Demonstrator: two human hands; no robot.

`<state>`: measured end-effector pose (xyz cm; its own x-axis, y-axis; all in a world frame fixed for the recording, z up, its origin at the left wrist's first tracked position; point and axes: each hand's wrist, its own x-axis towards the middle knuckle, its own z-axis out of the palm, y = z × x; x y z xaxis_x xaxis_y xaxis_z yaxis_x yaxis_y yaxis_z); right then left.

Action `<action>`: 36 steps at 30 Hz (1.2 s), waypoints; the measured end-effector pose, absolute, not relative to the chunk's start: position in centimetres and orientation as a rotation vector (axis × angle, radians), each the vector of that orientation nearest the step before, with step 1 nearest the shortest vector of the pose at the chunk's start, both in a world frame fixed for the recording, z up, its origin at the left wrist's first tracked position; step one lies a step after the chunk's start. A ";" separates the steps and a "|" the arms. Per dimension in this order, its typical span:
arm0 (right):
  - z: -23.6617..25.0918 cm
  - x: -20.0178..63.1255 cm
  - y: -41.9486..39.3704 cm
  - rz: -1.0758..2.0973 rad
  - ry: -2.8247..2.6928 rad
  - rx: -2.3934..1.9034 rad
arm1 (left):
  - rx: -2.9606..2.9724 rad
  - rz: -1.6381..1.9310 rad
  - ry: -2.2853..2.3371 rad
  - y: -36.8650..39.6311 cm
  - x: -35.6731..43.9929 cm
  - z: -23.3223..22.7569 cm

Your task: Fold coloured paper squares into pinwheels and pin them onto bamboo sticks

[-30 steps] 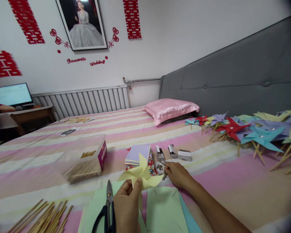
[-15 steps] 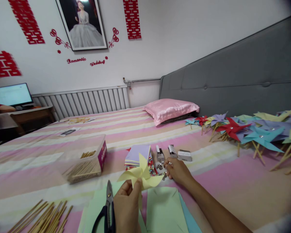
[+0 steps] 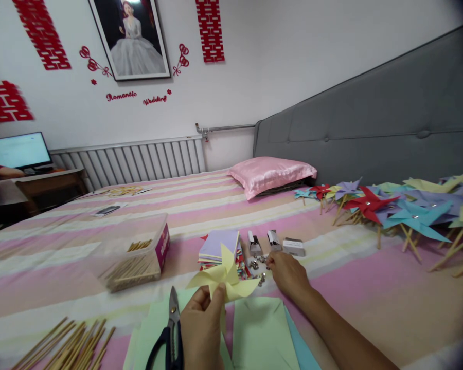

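Covering striped bedsheet [image 3: 332, 288]: scattered paper pinwheels [image 3: 389, 205].

You've got one view only, head-mounted, looking forward and slightly down across the bed [image 3: 332, 293] toward the far wall [image 3: 278, 67] and radiator [image 3: 139, 160]. Your hands sit close at the bottom edge, headboard [image 3: 370, 128] runs along your right, desk with monitor [image 3: 17, 150] far left. No second view, so nothing overlaps.
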<state>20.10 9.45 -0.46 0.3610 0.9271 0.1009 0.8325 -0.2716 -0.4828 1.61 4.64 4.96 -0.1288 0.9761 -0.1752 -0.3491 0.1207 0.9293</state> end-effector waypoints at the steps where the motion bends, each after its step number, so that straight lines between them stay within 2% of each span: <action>1: -0.4 20.1 9.4 0.277 -1.527 -2.170 | 0.766 1.355 1.127 4.6 1.6 5.0; 19: 0.7 19.7 8.8 0.269 -1.555 -2.127 | 0.760 1.349 1.117 4.6 1.6 5.0; 36: -0.6 20.6 9.5 0.429 -1.641 -1.925 | 0.767 1.346 1.114 4.6 1.7 5.0</action>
<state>20.56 9.47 -0.55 0.1963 0.9735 0.1178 0.7914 -0.0863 -0.6052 1.65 4.62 4.98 -0.1157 0.9779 -0.1739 -0.3534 0.1231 0.9273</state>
